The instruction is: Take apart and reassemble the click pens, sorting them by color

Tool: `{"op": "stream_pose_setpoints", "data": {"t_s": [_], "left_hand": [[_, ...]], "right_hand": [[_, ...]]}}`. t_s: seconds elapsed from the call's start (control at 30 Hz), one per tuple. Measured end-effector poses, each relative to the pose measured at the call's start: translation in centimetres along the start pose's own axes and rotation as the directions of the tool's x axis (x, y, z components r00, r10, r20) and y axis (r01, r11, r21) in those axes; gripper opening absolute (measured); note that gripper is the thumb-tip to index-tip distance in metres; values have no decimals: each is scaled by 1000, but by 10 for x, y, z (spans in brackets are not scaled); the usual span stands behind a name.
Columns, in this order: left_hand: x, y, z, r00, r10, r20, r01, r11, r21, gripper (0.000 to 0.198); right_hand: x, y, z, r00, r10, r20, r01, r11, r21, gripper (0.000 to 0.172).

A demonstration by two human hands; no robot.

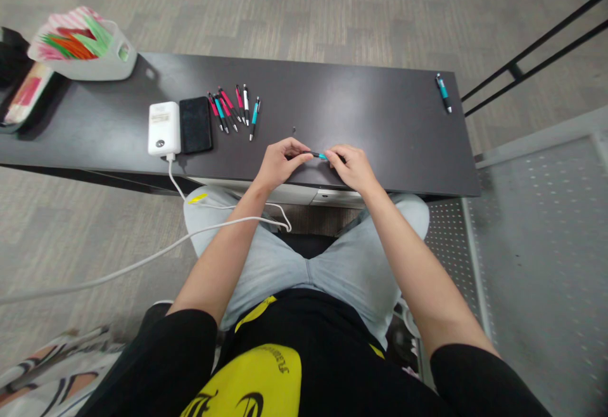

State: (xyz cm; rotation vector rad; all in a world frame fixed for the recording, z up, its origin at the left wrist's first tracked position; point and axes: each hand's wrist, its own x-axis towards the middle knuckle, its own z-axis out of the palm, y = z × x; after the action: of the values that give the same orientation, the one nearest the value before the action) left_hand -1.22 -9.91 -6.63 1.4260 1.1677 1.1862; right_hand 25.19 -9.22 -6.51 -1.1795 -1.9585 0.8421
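Observation:
Over the near edge of the table, a black and teal pen [322,156] is pinched between my two hands. My left hand [281,161] grips its black end with thumb and fingers. The teal part sits in the fingertips of my right hand [352,165]; whether the pen is in one piece or parted cannot be made out. Just beyond my left fingers lies a tiny dark piece [294,129], too small to name. Left of my hands is a loose group of several pens in pink, teal and white, among them a teal pen [255,118].
Another teal pen [443,93] lies at the table's far right corner. On the left are a black phone-like slab [196,125], a white power bank [164,128] with a white cable [142,257] across my lap, and a white basket [102,70] of colourful strips. A metal frame [536,65] stands right.

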Motion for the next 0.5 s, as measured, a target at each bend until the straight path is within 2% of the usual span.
{"op": "stream_pose_setpoints", "data": {"t_s": [0.1, 0.3, 0.5], "left_hand": [[0, 0, 0, 1000, 16, -8, -16, 1000, -5, 47], [-1, 1, 1, 1000, 15, -14, -14, 999, 31, 48], [-3, 4, 1, 998, 58, -15, -57, 997, 51, 40]], "right_hand": [[0, 1, 0, 999, -38, -28, 38, 999, -5, 62], [1, 7, -1, 993, -120, 3, 120, 992, -23, 53], [1, 7, 0, 997, -78, 29, 79, 997, -26, 56]]}}
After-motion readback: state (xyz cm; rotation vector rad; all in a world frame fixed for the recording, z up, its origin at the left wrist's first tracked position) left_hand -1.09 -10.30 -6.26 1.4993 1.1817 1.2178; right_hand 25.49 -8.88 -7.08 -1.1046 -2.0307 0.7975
